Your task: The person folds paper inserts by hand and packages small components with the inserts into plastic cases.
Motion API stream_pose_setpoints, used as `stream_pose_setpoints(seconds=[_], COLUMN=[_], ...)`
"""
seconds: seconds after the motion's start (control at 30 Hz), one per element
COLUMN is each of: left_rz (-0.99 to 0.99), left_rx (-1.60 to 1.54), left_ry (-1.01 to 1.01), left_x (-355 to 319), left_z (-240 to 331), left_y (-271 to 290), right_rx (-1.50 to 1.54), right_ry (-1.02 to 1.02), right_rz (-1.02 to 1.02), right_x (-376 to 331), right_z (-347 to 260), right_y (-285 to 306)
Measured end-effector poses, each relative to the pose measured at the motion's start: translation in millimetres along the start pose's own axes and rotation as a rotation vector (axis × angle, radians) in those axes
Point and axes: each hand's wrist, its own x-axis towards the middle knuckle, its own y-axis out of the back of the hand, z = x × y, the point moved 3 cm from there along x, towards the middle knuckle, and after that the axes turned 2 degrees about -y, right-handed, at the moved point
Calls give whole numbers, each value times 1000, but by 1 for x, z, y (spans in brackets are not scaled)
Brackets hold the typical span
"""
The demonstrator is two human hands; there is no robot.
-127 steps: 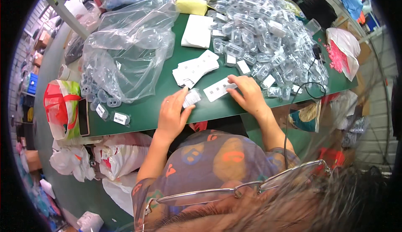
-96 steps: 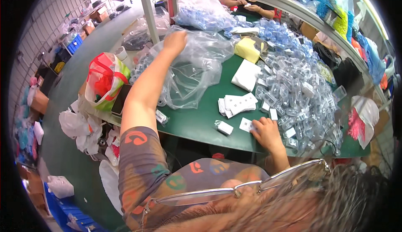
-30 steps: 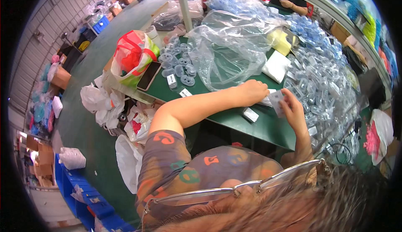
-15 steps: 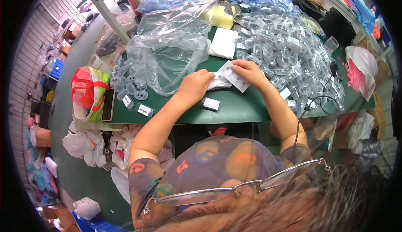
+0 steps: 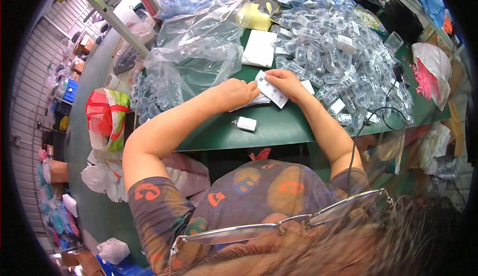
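Observation:
My right hand (image 5: pixel 285 82) pinches a white label sheet (image 5: pixel 273 91) with printed dark squares and tilts it above the green tabletop. Close against the sheet's left edge is my left hand (image 5: pixel 238 94), with fingers curled and pressed together; what they hold, if anything, is hidden. Under both hands lies a stack of white sheets (image 5: pixel 260 100), partly covered by my left fingers. Nearer the table edge rests a small clear packet with a white label (image 5: pixel 246 123), touched by neither hand.
Labelled clear plastic packets (image 5: pixel 323 52) form a large heap at right. A clear plastic bag (image 5: pixel 194 62) and clear plastic pieces (image 5: pixel 144 96) lie at left. Beyond my hands are a folded white sheet (image 5: pixel 259 48) and yellow item (image 5: pixel 254 17). A black cable (image 5: pixel 381 109) loops at right.
My left hand has shifted right, closer to the label sheet, while my left elbow swung outward. That forearm now covers the labelled packets at the left table edge. The sheet stays in my right hand.

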Motion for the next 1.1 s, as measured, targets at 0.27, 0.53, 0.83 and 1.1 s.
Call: stream_pose_setpoints(seconds=[0.27,0.53,0.83,1.1], left_rz=[-12,-29,-55,196], left_rx=[-145,-1,-2,-76], left_ry=[105,-212,-235,53], left_x=[-1,0,14,9], left_z=[-7,-15,-16,-11], left_y=[11,10,8,10], right_rx=[-38,-16,-1,-187], right_ry=[60,95,96,265], right_rz=[6,-28,-30,-13], right_x=[0,6,7,7], right_z=[0,9,13,12], right_y=[-2,-1,-1,-2])
